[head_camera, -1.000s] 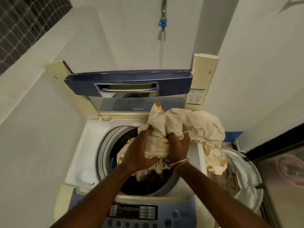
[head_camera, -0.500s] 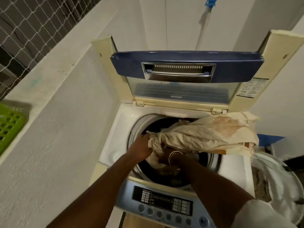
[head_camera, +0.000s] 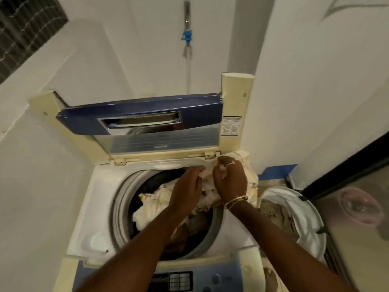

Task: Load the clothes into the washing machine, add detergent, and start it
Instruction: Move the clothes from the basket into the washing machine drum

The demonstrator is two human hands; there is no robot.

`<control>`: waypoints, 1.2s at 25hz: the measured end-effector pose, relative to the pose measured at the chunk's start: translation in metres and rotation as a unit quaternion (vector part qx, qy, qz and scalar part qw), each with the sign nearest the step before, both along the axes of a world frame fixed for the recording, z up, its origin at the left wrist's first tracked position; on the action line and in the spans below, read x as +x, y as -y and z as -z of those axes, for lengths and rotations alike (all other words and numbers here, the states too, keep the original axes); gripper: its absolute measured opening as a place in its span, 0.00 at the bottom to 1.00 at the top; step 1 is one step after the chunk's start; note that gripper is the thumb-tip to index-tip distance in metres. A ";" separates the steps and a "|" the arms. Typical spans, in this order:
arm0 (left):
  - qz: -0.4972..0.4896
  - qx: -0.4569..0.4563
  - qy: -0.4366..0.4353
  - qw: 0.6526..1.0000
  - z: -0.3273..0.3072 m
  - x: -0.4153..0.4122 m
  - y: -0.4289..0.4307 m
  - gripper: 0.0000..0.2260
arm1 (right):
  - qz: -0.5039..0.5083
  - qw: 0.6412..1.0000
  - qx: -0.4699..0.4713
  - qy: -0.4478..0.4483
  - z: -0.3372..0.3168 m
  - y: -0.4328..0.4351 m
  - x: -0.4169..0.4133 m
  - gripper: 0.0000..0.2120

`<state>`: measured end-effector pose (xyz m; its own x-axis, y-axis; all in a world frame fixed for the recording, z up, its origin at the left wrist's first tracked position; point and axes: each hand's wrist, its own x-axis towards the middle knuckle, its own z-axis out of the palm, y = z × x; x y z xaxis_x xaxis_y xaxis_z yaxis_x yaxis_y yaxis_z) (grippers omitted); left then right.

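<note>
now that the cream cloth (head_camera: 151,205) has dropped partly into the drum (head_camera: 120,207), the right hand (head_camera: 230,180) grips its trailing end; the left hand (head_camera: 187,188) touches it, grip unclear; loading unfinished.

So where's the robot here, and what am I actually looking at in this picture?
There is no robot. A person wears a camera on the head, so you look forward and down along both arms. Below is a top-loading washing machine with its blue lid raised and its control panel nearest you. The right hand grips a cream cloth at the drum's far right edge, with its fingers curled round it. The left hand lies on the same cloth, but blur hides whether it grips. Darker clothes lie in the drum, and a white-lined basket stands to the right.
</note>
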<state>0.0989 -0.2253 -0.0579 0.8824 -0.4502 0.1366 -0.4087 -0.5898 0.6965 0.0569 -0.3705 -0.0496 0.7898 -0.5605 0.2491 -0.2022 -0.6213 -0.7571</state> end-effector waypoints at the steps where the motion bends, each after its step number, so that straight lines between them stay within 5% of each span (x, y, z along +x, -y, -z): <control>1: 0.025 0.004 0.021 0.999 0.000 -0.002 0.024 0.12 | 0.060 0.998 0.012 0.012 0.003 0.024 -0.005 0.17; 4: 0.103 0.044 0.061 0.992 0.002 -0.011 0.083 0.20 | 0.191 0.946 0.232 -0.117 0.022 0.082 -0.012 0.38; 5: 0.113 0.074 0.058 0.989 0.007 -0.016 0.096 0.23 | 0.201 0.888 0.379 -0.166 0.030 0.094 -0.016 0.42; 7: 0.107 0.137 0.037 0.984 0.016 -0.022 0.112 0.27 | 0.151 0.724 0.644 -0.194 0.039 0.100 -0.023 0.35; 8: 0.099 0.154 0.032 0.983 0.019 -0.024 0.117 0.27 | 0.137 0.693 0.685 -0.180 0.043 0.102 -0.027 0.26; 10: 0.092 0.127 0.041 0.987 0.020 -0.022 0.119 0.23 | 0.153 0.759 0.619 -0.133 0.047 0.099 -0.025 0.09; 12: 0.100 0.062 0.046 0.992 0.016 -0.021 0.115 0.17 | 0.186 0.871 0.451 -0.054 0.038 0.090 -0.022 0.07; 14: 0.095 0.012 0.052 0.994 0.007 -0.019 0.097 0.14 | 0.156 0.900 0.393 0.103 0.013 0.068 -0.020 0.05; 16: 0.064 -0.018 0.065 0.996 -0.001 -0.015 0.066 0.10 | 0.041 0.919 0.354 0.166 -0.006 0.035 -0.018 0.05; 21: -0.013 0.079 0.056 0.995 0.010 0.006 -0.054 0.09 | -0.180 0.964 0.183 0.063 0.018 -0.053 0.015 0.06; 24: -0.084 0.251 -0.046 0.963 0.038 0.014 -0.122 0.10 | -0.306 0.941 0.060 -0.129 0.063 -0.096 0.041 0.23; 26: -0.082 0.315 -0.155 0.933 0.058 0.013 -0.155 0.17 | -0.344 0.886 -0.024 -0.309 0.088 -0.114 0.049 0.39; 30: 0.029 0.291 -0.245 0.924 0.075 0.002 -0.175 0.24 | -0.337 0.804 -0.128 -0.473 0.152 -0.123 0.042 0.57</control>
<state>0.1005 -0.0506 -0.1332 0.7460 -0.3705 -0.5533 -0.1719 -0.9099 0.3776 0.0993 -0.2471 -0.2012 0.7963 0.0481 -0.6030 -0.1646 -0.9420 -0.2924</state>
